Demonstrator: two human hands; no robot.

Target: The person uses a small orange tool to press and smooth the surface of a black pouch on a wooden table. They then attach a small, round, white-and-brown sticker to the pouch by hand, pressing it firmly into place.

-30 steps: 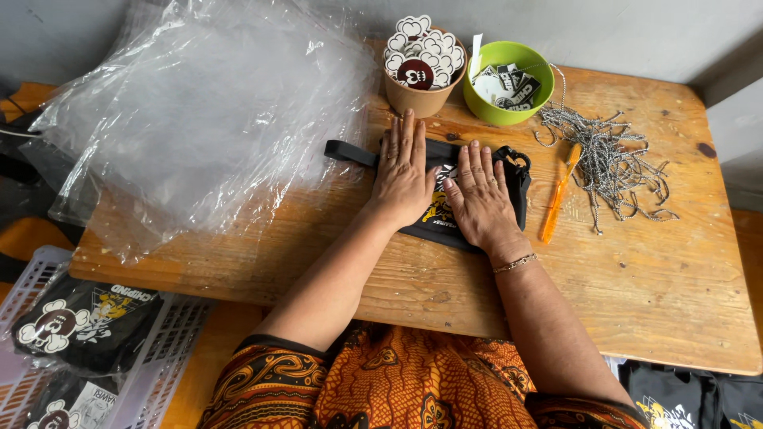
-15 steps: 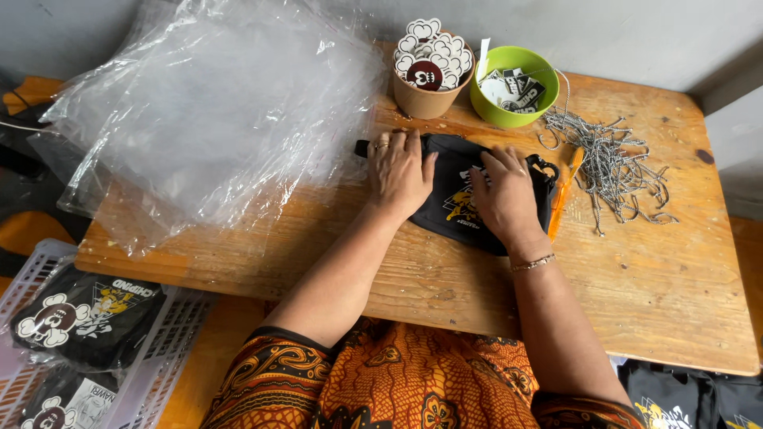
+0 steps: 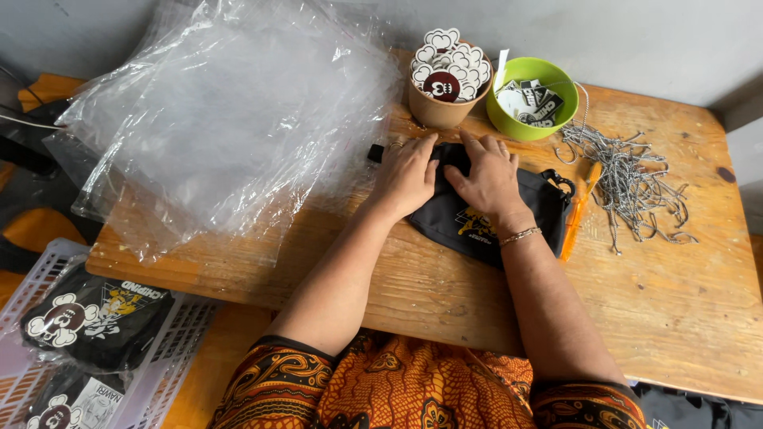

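The black pouch (image 3: 485, 218) is taken as the landmark; items are recorded from left to right.

Far to the left of the pouch and below desk level, a white basket (image 3: 32, 274) is seen, in which bagged black printed items (image 3: 95, 318) are lying. Nearer, still to the left of the pouch, a loose pile of clear plastic bags (image 3: 230, 119) is spread over the wooden desk (image 3: 675, 318).

The left hand (image 3: 405, 175) is laid on the pouch's upper left edge, palm down, fingers extended and pressed flat; nothing is grasped. A short black strap end (image 3: 375, 152) is visible just left of this hand. The right hand (image 3: 491, 179) is laid flat on the pouch itself, touching the left hand at the fingertips, fingers likewise released and pressing; a thin bracelet (image 3: 518, 235) is worn at the wrist.

Compared with a second earlier, the pouch is found more compact: the long strap formerly stretched out to the left is now largely tucked in, and both hands have been moved up to the far edge. It is judged that a fold has just been completed and is being flattened.

Behind the pouch, a brown cup (image 3: 442, 107) of round stickers and a green bowl (image 3: 532, 99) of printed tags are standing. Just right of the pouch an orange pen-like tool (image 3: 579, 210) is lying, and further right a heap of metal ball chains (image 3: 628, 179).
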